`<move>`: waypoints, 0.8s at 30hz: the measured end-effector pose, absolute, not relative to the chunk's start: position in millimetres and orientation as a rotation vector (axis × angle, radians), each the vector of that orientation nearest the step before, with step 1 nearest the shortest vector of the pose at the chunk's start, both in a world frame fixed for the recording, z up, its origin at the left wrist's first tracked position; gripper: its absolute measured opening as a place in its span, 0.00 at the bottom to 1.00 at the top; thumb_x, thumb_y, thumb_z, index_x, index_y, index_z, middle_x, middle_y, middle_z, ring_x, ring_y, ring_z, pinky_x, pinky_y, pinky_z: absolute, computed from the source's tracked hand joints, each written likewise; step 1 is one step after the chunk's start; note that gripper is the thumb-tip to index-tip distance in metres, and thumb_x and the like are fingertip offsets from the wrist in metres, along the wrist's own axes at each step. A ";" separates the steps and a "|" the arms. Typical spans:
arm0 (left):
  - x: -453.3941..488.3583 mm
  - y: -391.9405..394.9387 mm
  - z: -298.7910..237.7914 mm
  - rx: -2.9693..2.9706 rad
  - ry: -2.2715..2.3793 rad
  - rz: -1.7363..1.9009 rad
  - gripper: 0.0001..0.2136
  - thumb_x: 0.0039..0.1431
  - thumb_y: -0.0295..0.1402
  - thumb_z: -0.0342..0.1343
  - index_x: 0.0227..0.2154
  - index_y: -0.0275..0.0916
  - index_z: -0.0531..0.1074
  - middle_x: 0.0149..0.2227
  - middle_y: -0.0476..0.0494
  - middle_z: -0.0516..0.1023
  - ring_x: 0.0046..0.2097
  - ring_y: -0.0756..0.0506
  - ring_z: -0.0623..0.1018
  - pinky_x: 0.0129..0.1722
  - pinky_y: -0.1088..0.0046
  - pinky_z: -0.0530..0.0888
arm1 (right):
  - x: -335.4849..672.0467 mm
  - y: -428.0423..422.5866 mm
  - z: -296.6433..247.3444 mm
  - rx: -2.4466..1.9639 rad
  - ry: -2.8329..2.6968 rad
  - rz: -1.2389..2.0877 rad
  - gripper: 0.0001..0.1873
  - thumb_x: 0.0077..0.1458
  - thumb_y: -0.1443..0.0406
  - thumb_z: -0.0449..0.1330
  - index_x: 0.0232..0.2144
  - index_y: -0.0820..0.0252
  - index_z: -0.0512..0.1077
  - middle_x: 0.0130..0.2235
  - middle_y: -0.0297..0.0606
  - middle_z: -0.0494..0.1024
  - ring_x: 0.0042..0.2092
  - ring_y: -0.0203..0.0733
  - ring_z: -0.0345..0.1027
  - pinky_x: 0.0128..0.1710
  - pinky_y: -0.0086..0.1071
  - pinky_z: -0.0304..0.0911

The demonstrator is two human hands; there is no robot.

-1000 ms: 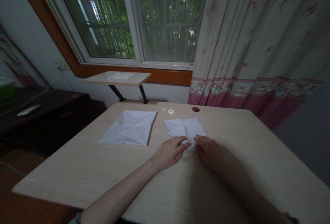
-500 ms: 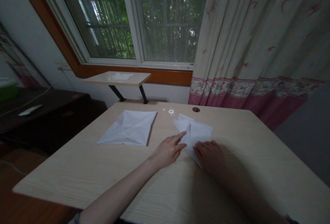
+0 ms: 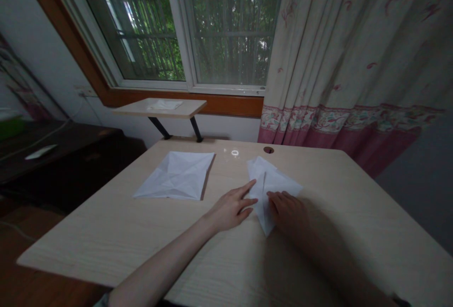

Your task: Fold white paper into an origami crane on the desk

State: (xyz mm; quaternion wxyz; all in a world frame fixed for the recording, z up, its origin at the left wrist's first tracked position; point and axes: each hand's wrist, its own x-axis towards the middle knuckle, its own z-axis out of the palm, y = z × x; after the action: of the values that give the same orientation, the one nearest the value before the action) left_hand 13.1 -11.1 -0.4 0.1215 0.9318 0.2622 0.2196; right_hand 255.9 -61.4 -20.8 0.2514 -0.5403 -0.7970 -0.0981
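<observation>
A folded sheet of white paper [image 3: 279, 180] lies on the table in front of me, one corner pointing toward me and a raised crease running down its middle. My left hand [image 3: 235, 208] is at its left side, fingers spread, with the index and middle fingertips on the paper's left part. On the lower right of the sheet rests my right hand [image 3: 288, 210], its fingers curled and pressed together against the paper. The right thumb is mostly hidden. A second white paper [image 3: 177, 175], square and creased, lies to the left, apart from both hands.
The pale wooden table [image 3: 141, 245] has a round cable hole [image 3: 268, 150] near its far edge. A small raised shelf [image 3: 130, 108] at the back left carries crumpled white paper [image 3: 165, 104]. Beyond are a window and a patterned curtain [image 3: 339, 95]. A dark cabinet [image 3: 88, 151] stands left.
The folded paper has turned and shifted slightly right, so its near corner now shows between my hands. My right hand has moved slightly; my left hand stays almost in place.
</observation>
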 end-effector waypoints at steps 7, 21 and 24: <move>13.2 -11.3 -0.6 2.713 0.771 0.645 0.16 0.66 0.29 0.57 0.55 0.42 0.77 0.73 0.36 0.53 0.67 0.37 0.68 0.64 0.56 0.69 | 258.8 -48.1 -21.4 -1.297 -2.184 -0.015 0.23 0.56 0.76 0.51 0.45 0.52 0.78 0.45 0.42 0.82 0.48 0.47 0.76 0.50 0.44 0.73; 15.4 -12.0 2.3 2.714 0.931 0.731 0.11 0.70 0.33 0.53 0.45 0.41 0.81 0.66 0.40 0.69 0.59 0.40 0.77 0.59 0.59 0.75 | 261.1 -46.9 -34.3 -1.323 -2.236 -0.039 0.27 0.55 0.77 0.53 0.50 0.52 0.81 0.55 0.42 0.80 0.55 0.51 0.76 0.57 0.45 0.73; 16.1 -9.0 0.2 2.689 1.047 0.802 0.09 0.70 0.32 0.54 0.41 0.40 0.80 0.57 0.41 0.77 0.55 0.40 0.78 0.55 0.59 0.77 | 256.9 -48.2 -33.5 -1.313 -2.275 -0.087 0.27 0.54 0.77 0.54 0.50 0.55 0.80 0.54 0.45 0.80 0.55 0.52 0.76 0.56 0.47 0.74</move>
State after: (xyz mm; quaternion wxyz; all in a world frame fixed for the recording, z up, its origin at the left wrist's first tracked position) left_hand 16.1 -9.0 0.2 0.0731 0.8955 0.3486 0.2669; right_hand 256.9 -48.2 -33.5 0.2541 -0.4832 -0.8372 -0.0320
